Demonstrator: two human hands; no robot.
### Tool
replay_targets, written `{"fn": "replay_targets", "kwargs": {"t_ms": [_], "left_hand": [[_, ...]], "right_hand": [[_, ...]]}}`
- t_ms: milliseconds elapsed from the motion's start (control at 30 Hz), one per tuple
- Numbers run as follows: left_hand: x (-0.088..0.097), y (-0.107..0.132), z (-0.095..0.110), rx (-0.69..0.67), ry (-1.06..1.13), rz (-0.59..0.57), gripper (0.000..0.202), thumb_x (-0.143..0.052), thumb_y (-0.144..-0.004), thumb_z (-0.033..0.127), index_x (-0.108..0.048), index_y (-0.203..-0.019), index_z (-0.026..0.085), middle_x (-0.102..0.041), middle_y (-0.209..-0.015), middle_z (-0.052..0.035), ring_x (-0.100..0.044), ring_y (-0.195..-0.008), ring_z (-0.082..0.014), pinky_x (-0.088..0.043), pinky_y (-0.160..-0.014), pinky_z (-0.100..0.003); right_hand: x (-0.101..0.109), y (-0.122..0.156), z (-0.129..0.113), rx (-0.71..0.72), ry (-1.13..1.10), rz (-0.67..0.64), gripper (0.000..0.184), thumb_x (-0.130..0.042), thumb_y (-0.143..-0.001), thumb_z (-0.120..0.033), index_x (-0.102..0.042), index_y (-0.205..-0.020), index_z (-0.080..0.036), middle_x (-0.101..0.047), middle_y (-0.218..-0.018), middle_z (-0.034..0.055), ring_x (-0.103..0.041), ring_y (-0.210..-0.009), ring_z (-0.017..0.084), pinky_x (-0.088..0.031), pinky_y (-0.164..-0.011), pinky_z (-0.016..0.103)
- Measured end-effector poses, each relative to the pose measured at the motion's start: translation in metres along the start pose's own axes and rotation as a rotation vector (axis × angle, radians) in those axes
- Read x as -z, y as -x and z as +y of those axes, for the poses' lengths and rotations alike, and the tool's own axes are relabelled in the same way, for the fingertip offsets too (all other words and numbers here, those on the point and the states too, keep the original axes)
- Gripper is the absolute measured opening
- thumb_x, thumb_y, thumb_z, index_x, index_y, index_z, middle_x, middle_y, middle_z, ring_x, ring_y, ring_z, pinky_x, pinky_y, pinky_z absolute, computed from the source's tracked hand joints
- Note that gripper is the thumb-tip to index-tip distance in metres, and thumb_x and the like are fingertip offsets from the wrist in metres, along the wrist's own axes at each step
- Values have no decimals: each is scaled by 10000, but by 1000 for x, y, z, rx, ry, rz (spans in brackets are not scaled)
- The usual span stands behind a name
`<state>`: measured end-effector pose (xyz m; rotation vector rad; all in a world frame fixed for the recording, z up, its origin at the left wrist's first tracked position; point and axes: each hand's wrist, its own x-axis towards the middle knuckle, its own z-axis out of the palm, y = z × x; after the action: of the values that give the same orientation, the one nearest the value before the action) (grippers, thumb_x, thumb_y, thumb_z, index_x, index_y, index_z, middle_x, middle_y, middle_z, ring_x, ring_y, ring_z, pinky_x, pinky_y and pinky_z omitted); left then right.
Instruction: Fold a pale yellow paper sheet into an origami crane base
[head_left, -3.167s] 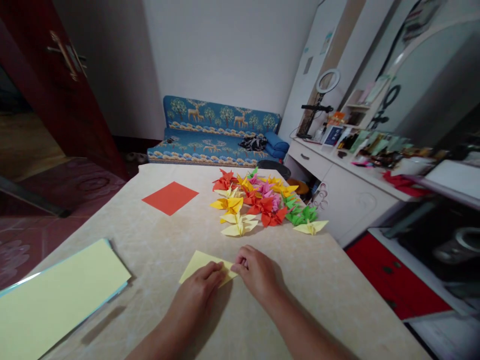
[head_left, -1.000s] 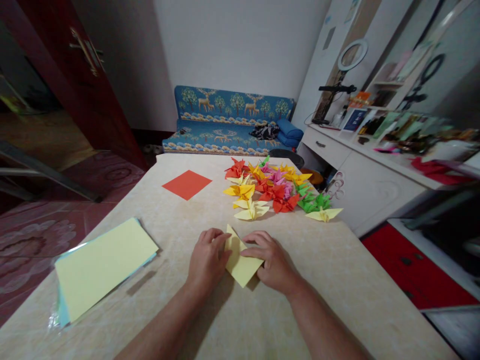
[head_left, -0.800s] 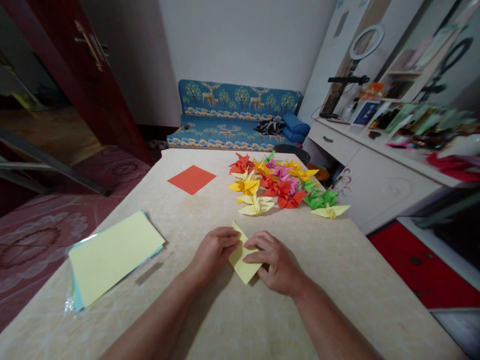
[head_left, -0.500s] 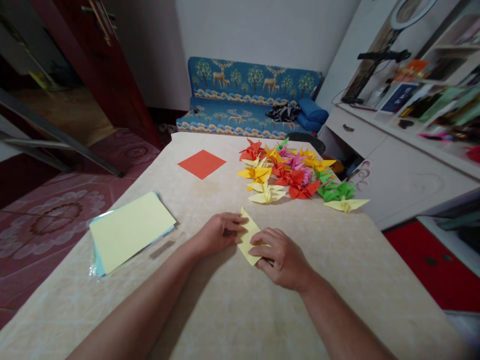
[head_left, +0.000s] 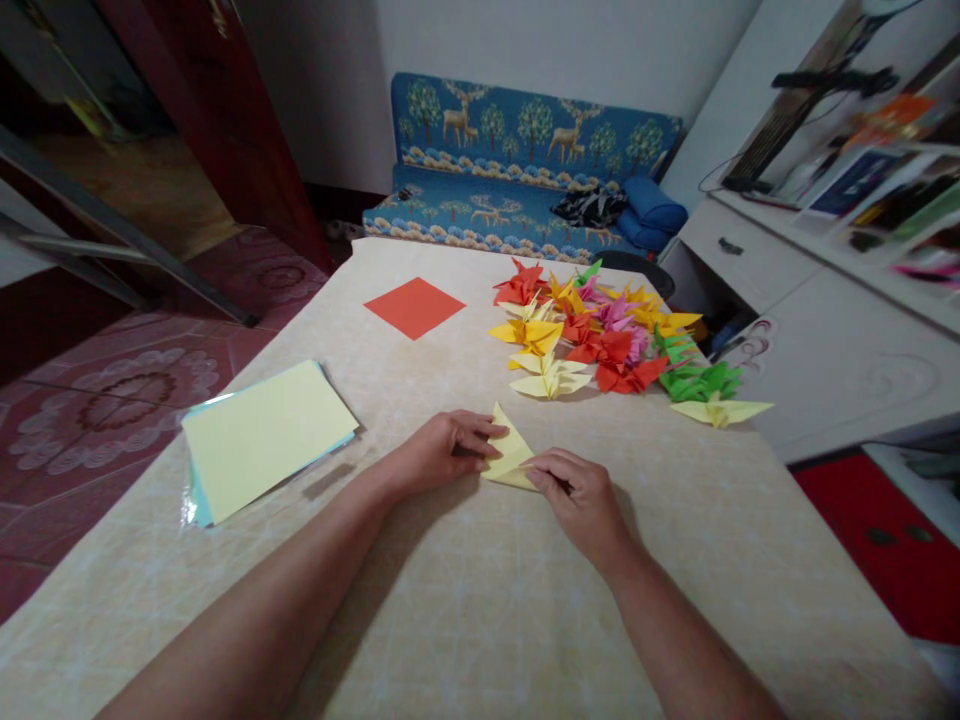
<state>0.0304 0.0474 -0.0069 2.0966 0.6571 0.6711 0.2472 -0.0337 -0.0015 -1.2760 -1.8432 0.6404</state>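
Observation:
A small folded sheet of pale yellow origami paper (head_left: 508, 450) lies on the table between my hands, one corner pointing away from me. My left hand (head_left: 455, 445) holds it from the left, fingertips on the paper and thumb by its lower left edge. On the right side, my right hand (head_left: 581, 490) is closed, pinching the lower right part of the paper between thumb and fingers. Beyond them sits a cluster of folded paper cranes (head_left: 615, 350) in red, orange, yellow, pink and green.
A red paper square (head_left: 415, 308) lies flat farther back. At the left is a stack of paper sheets (head_left: 270, 435), yellow on top, over a clear wrapper. A patterned blue sofa (head_left: 517, 160) stands behind the table; a white cabinet (head_left: 840, 330) stands at the right.
My right hand has gone from spread fingers on the paper to a pinch at its lower right. The paper's outline now looks more triangular. The view has shifted slightly.

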Motion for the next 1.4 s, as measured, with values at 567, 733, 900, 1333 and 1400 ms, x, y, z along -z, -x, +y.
{"fn": "replay_targets", "kwargs": {"t_ms": [567,733,900,1333,1400], "left_hand": [[2,-2,5,43,-29,-27,281,-647,-722,136,-723,-946,288,-642,-1182,-32,-536,-1170,-213,-357,-1041,-427],[2,-2,7,61,21,-1,255,-637,-740,150,-727,-931,292,-656,-1158,-24,-547,-1155,-214,-373,-1023,-420],[-3,-2,7,88,-27,57,190,-725,-686,266,-742,-874,247,-679,-1115,-64,-568,-1107,-232,-390,-994,-420],[-5,-2,10,68,-46,75,227,-729,-674,233,-735,-897,269,-683,-1106,-48,-581,-1078,-227,-388,-984,-422],[-5,-2,9,58,-59,75,230,-728,-678,234,-735,-905,265,-682,-1109,-51,-581,-1079,-225,-395,-977,-408]], "right_hand": [[-10,-12,0,-119,314,114,132,-538,-837,-258,-624,-746,-218,-647,-754,7,-587,-654,131,-424,-589,225],[-9,-12,-6,-142,436,121,109,-562,-817,-269,-613,-728,-233,-651,-737,-15,-584,-635,122,-387,-543,212],[-11,-10,-5,-230,485,148,60,-620,-771,-308,-610,-762,-249,-638,-668,-39,-565,-571,115,-350,-500,212],[-10,-9,-5,-197,449,143,39,-604,-771,-249,-622,-737,-251,-645,-662,-35,-553,-542,108,-367,-495,212],[-11,-9,-4,-222,447,159,10,-626,-758,-256,-628,-752,-248,-641,-643,-36,-551,-529,108,-371,-489,212]]}}
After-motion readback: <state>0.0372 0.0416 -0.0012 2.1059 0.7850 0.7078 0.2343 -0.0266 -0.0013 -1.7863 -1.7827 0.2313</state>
